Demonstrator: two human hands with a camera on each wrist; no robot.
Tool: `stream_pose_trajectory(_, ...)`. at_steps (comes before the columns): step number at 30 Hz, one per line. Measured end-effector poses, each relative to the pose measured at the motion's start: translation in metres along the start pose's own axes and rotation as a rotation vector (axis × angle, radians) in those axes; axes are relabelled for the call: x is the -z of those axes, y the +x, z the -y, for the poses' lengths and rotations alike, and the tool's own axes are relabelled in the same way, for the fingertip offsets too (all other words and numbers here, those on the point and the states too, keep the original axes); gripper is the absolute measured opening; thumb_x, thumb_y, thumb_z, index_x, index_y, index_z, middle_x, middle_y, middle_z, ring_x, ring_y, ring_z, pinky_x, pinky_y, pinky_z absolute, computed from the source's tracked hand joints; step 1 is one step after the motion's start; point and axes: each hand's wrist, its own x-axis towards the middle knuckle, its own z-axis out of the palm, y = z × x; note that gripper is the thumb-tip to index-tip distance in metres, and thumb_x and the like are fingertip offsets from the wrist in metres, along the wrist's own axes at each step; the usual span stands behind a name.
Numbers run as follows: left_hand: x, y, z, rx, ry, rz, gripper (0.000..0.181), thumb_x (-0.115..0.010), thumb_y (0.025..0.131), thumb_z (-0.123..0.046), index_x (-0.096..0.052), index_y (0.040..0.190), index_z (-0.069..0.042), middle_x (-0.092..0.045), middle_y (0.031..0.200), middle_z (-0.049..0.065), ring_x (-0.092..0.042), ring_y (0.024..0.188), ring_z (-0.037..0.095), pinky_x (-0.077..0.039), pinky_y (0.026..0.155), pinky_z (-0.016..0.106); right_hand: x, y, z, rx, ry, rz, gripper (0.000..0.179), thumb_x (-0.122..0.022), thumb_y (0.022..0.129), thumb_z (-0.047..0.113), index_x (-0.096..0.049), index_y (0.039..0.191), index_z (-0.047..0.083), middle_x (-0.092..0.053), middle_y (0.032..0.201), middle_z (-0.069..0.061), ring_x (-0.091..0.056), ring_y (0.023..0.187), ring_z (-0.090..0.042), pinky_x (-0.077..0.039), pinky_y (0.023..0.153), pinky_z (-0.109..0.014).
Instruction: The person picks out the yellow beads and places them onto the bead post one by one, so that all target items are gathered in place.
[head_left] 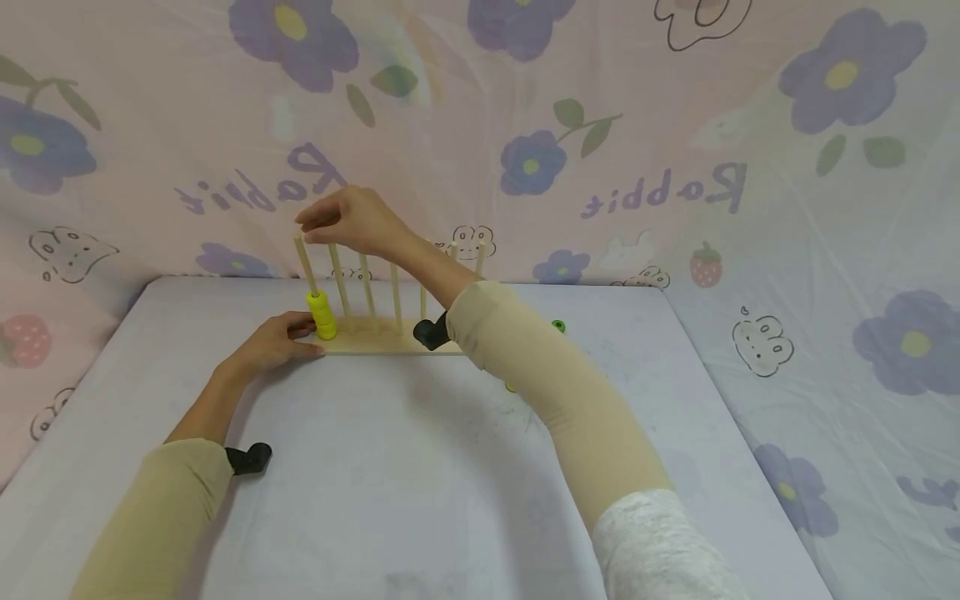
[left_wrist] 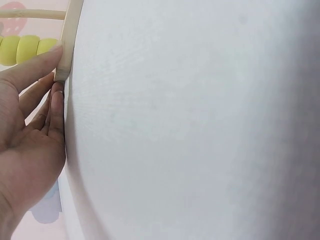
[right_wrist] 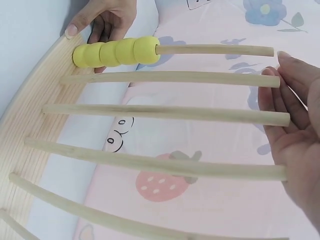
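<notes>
A wooden peg rack (head_left: 375, 340) stands on the table, with a row of upright pegs. Several yellow beads (head_left: 321, 315) are stacked at the bottom of its leftmost peg (right_wrist: 215, 50). My left hand (head_left: 270, 343) grips the left end of the rack's base (left_wrist: 70, 40), thumb on the front edge and fingers round the end. My right hand (head_left: 360, 221) is at the top of the leftmost peg. In the right wrist view the right thumb (right_wrist: 287, 59) and fingers are spread about that peg's tip, and no bead shows between them.
Right of the rack lies a small green bead (head_left: 558, 326). A yellow-green piece (head_left: 511, 387) is partly hidden by the right sleeve (head_left: 555, 375). A patterned cloth (head_left: 450, 125) hangs behind the white table (head_left: 360, 500). Black wrist mounts (head_left: 251, 458) stick out from both sleeves.
</notes>
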Motion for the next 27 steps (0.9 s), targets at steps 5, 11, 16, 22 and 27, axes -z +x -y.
stream_pose_trajectory(5,-0.002,0.0,0.002,-0.01,-0.004,-0.003,0.081,-0.077,0.089,-0.019,-0.031,0.149,0.011,-0.037,0.149,0.032,-0.038,0.137,0.046,-0.031,0.115,0.055,0.004,-0.005,0.001,0.001,0.062,-0.025,0.032,-0.071,0.093,0.02,-0.071,0.124,0.011,-0.074,0.112,0.004,-0.066,0.097,0.001,-0.05,0.085,-0.012)
stream_pose_trajectory(11,-0.002,-0.002,0.002,-0.009,0.001,-0.012,0.082,-0.077,0.089,-0.019,-0.03,0.149,0.01,-0.037,0.149,0.032,-0.038,0.137,0.046,-0.031,0.115,0.056,0.012,-0.012,-0.002,0.018,0.163,-0.049,0.032,-0.073,0.091,0.017,-0.071,0.122,0.008,-0.074,0.112,0.001,-0.067,0.098,-0.001,-0.052,0.085,-0.014)
stream_pose_trajectory(16,-0.001,-0.003,0.001,-0.02,-0.001,-0.017,0.082,-0.077,0.088,-0.018,-0.03,0.149,0.011,-0.037,0.149,0.032,-0.037,0.137,0.046,-0.031,0.115,0.056,0.023,-0.02,-0.01,0.019,0.247,-0.088,0.032,-0.074,0.09,0.013,-0.071,0.121,0.005,-0.074,0.112,-0.002,-0.068,0.098,-0.005,-0.053,0.086,-0.016)
stream_pose_trajectory(22,0.0,-0.001,0.002,-0.019,0.011,-0.013,0.084,-0.077,0.088,-0.019,-0.028,0.149,0.012,-0.036,0.149,0.033,-0.037,0.137,0.047,-0.03,0.115,0.056,0.035,-0.039,-0.025,0.041,0.276,-0.156,0.031,-0.072,0.091,0.008,-0.07,0.121,0.001,-0.073,0.113,-0.007,-0.069,0.099,-0.01,-0.054,0.088,-0.02)
stream_pose_trajectory(27,-0.002,0.0,0.001,-0.017,0.008,-0.011,0.084,-0.077,0.088,-0.019,-0.028,0.149,0.011,-0.036,0.15,0.033,-0.036,0.138,0.047,-0.03,0.116,0.056,0.046,-0.059,-0.037,0.084,0.288,-0.217,0.029,-0.074,0.09,0.009,-0.072,0.118,0.002,-0.073,0.111,-0.008,-0.069,0.098,-0.013,-0.055,0.089,-0.024)
